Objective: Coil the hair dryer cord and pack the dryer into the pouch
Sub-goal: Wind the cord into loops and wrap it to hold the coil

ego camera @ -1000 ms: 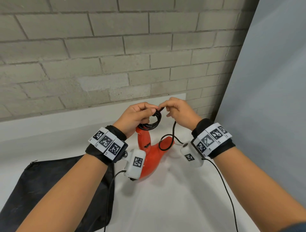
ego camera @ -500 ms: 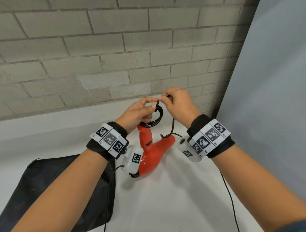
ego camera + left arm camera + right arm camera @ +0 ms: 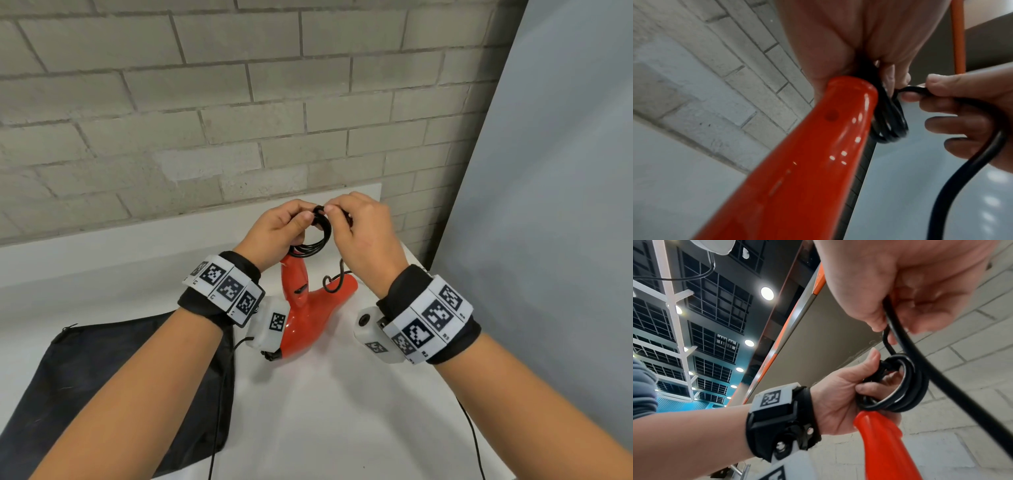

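Observation:
The red hair dryer (image 3: 305, 308) hangs handle-up above the white table, its nozzle pointing right. Its black cord is wound into a small coil (image 3: 317, 240) at the top of the handle (image 3: 818, 146). My left hand (image 3: 284, 228) grips that coil (image 3: 898, 389) with curled fingers. My right hand (image 3: 356, 226) pinches the free strand of cord (image 3: 900, 331) just right of the coil and lays it against the loops. The loose cord (image 3: 337, 281) dangles over the nozzle. The black pouch (image 3: 102, 377) lies flat on the table at the lower left.
A grey brick wall (image 3: 205, 120) rises behind the white table (image 3: 325, 411). A grey panel (image 3: 548, 205) closes the right side. Thin black cables from the wrist cameras (image 3: 474, 442) trail over the table near both forearms.
Both hands have lifted slightly with the dryer. My right hand has brought more cord up to the coil, so the slack loop over the nozzle has grown shorter.

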Tool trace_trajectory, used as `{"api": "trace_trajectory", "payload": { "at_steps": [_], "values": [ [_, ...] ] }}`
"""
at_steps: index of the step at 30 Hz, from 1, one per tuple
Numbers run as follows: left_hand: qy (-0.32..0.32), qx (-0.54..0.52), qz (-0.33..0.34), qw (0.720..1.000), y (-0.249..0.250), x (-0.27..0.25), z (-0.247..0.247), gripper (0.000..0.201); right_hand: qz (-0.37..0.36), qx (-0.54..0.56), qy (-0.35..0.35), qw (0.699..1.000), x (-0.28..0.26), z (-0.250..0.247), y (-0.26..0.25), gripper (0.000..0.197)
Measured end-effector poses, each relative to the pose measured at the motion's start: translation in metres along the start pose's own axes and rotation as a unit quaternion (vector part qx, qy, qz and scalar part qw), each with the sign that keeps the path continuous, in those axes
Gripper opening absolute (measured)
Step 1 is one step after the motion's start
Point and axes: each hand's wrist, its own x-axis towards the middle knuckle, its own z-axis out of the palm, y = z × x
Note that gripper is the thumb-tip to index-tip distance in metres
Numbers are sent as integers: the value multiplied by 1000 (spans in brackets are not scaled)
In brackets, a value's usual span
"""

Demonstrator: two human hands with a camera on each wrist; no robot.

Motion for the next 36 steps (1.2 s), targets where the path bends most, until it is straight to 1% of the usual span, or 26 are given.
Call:
{"api": "trace_trajectory", "payload": {
  "at_steps": [2, 4, 6, 7, 8, 9, 10, 11, 12, 13, 14, 16, 20, 22, 24, 25, 27, 29, 30, 34, 36],
  "values": [
    [23, -5, 13, 1000, -1, 0, 2, 14, -5, 30, 1, 1000, -9, 1, -2, 25],
    [50, -9, 18, 999, -3, 0, 3, 14, 6, 101, -18, 995, -20, 3, -2, 32],
    [76, 0, 14, 997, -4, 0, 3, 14, 39, 186, -37, 981, -29, 3, 7, 35],
    [91, 10, 10, 996, -5, 0, 3, 17, 62, 208, -37, 975, -32, 3, 16, 34],
    [103, 17, 5, 995, -5, 0, 2, 20, 87, 208, -34, 974, -35, 2, 27, 33],
    [113, 21, 1, 993, -6, 0, 2, 22, 111, 183, -38, 976, -36, 2, 42, 31],
    [118, 22, -1, 993, -6, 0, 2, 23, 133, 137, -56, 980, -36, 1, 59, 30],
    [121, 24, -1, 992, -7, 0, 2, 23, 157, 74, -94, 980, -37, 0, 79, 28],
    [123, 26, -1, 992, -6, -1, 2, 23, 179, 2, -144, 973, -37, -1, 100, 26],
    [123, 26, -3, 992, -6, -1, 2, 23, 199, -70, -202, 956, -38, -1, 120, 24],
    [122, 24, -6, 992, -6, -1, 3, 23, 215, -135, -260, 932, -39, -1, 139, 25],
    [117, 25, -10, 993, -6, -1, 6, 22, 227, -232, -345, 881, -39, 0, 165, 33],
    [110, 42, -8, 993, -3, 1, 10, 19, 208, -320, -439, 813, -35, 1, 185, 59],
    [112, 45, -10, 993, -2, 2, 11, 16, 205, -353, -479, 777, -34, 3, 191, 61],
    [107, 42, -9, 993, -3, 3, 11, 17, 204, -380, -501, 751, -35, 7, 199, 58],
    [105, 41, -9, 994, -3, 3, 11, 19, 201, -389, -501, 746, -36, 8, 203, 56],
    [104, 39, -8, 994, -4, 4, 10, 21, 198, -401, -487, 750, -36, 10, 207, 52],
    [107, 35, -11, 994, -5, 6, 8, 22, 214, -402, -468, 757, -33, 10, 208, 46],
    [110, 34, -13, 993, -5, 6, 8, 23, 223, -406, -463, 755, -32, 10, 208, 42],
    [123, 19, -22, 992, -8, 8, 3, 21, 239, -383, -478, 753, -30, 8, 210, 28],
    [131, 18, -25, 991, -10, 8, 1, 19, 248, -378, -475, 755, -32, 4, 211, 28]
  ]
}}
